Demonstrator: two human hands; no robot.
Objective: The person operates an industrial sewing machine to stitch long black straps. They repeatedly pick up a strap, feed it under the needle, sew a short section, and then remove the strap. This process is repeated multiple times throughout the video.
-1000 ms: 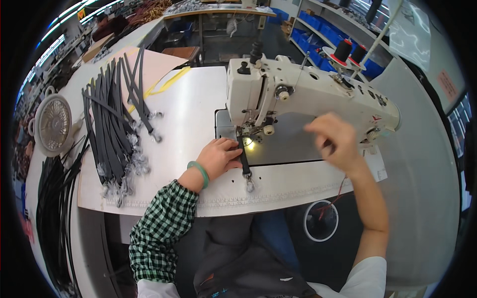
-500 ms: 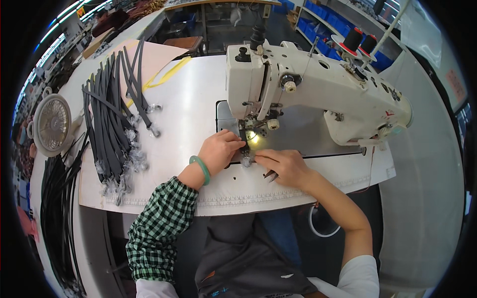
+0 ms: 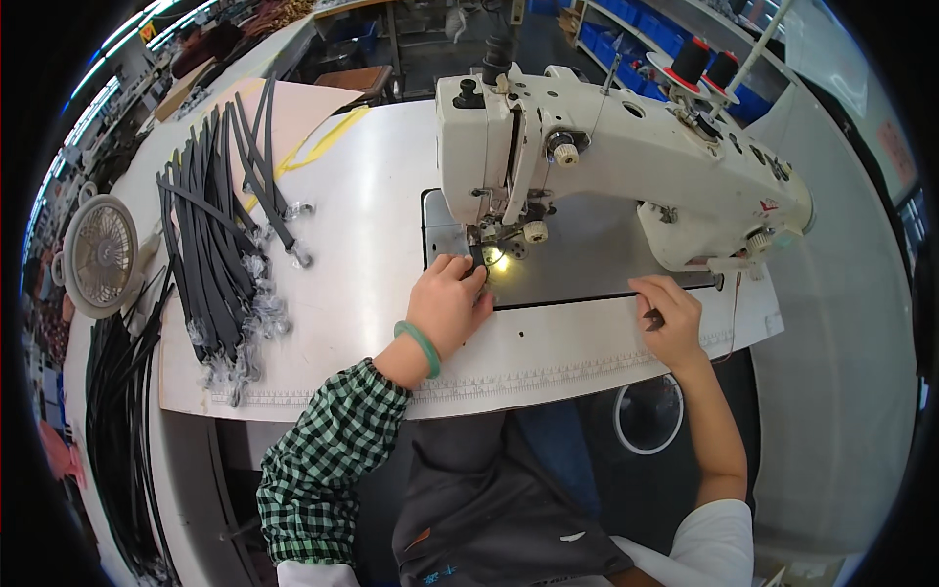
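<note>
Fingers of left hand pinch a black strap under the needle; right hand grips small snips at 3 o'clock. Big strap pile at 9 o'clock looks unsewn yet.

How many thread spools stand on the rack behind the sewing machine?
2: a red-topped thread spool and a dark thread spool to its right, side by side behind the sewing machine. Others may lie beyond the picture's rim.

Black strap flat under needle
</note>
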